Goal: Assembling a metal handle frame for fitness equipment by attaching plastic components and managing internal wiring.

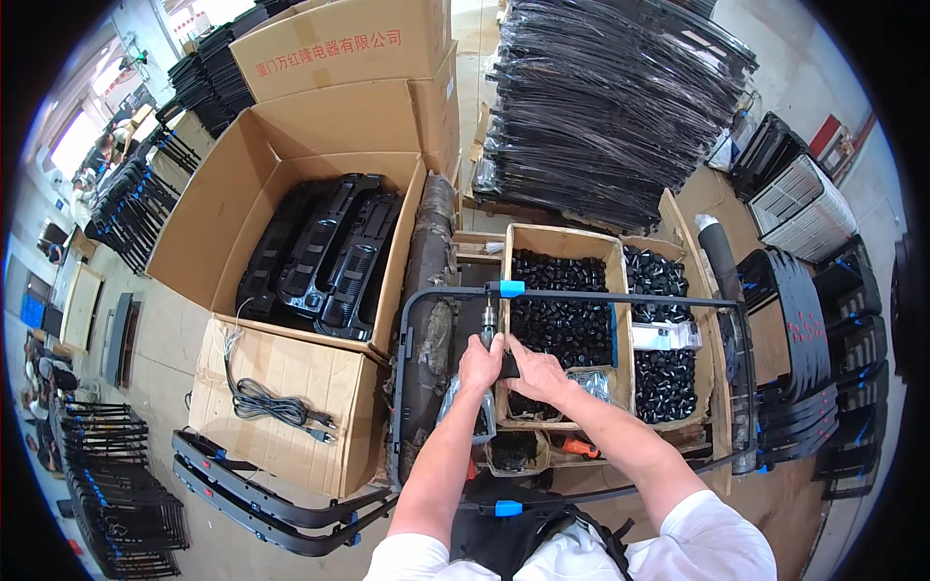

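A power drill with a metal chuck [489, 318] points away from me, its bit close to the far bar of a black rectangular frame [635, 298]. My left hand [478, 364] is closed around the drill just behind the chuck. Beside it, my right hand [539, 376] grips the drill's dark rear part, which the fingers mostly cover. A blue clip [511, 289] sits on the far bar, just right of the bit. Another blue clip [508, 508] is on the near bar, close to my body. Both forearms reach over the frame's near side.
Under the frame, a divided cardboard bin [620, 261] holds many small black parts. At left stands an open carton [208, 208] of black plastic panels, with a coiled power cord [276, 402] on a box before it. Stacked black strips [610, 107] lie beyond. An orange-handled tool [581, 446] rests below the bin.
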{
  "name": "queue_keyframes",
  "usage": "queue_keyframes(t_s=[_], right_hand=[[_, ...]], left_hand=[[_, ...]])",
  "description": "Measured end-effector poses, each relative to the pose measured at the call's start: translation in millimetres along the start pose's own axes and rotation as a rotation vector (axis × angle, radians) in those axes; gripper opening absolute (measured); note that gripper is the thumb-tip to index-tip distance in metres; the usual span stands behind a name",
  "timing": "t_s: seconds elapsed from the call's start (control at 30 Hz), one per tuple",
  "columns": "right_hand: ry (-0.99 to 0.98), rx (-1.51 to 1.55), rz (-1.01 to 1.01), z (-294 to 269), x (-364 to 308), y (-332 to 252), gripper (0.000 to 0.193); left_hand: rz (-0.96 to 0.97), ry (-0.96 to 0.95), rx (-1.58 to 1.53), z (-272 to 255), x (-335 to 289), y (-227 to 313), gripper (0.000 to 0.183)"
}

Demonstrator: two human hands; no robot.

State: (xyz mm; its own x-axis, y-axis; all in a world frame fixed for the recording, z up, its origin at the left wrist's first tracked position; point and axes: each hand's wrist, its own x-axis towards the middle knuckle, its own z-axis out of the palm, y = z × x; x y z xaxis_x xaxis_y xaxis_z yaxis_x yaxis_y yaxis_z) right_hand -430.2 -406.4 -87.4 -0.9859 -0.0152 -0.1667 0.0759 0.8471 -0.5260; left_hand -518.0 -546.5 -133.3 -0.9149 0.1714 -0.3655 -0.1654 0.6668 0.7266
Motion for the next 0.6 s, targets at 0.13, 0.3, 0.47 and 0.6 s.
queue_keyframes(t_s=[0.13, 0.3, 0.47, 0.6], right_hand=[[0.005, -0.029, -0.041, 9.0, 1.3, 0.5, 0.064], [0.081, -0.012, -0.067, 10.1, -5.7, -9.4, 0.054], [0.064, 0.042, -0.049, 8.2, -12.2, -13.5, 0.054], [0.088, 0.035, -0.078, 12.3, -13.6, -11.8, 0.055]], left_hand=[[0.012, -0.003, 0.006, 0.9, 1.8, 0.6, 0.071], [-0.004, -0.014, 0.031, -2.1, -4.1, 0.7, 0.073], [-0.012, -0.036, 0.075, -5.9, -10.9, 3.8, 0.075], [0.001, -0.018, 0.076, -4.3, -11.4, 0.0, 0.075]])
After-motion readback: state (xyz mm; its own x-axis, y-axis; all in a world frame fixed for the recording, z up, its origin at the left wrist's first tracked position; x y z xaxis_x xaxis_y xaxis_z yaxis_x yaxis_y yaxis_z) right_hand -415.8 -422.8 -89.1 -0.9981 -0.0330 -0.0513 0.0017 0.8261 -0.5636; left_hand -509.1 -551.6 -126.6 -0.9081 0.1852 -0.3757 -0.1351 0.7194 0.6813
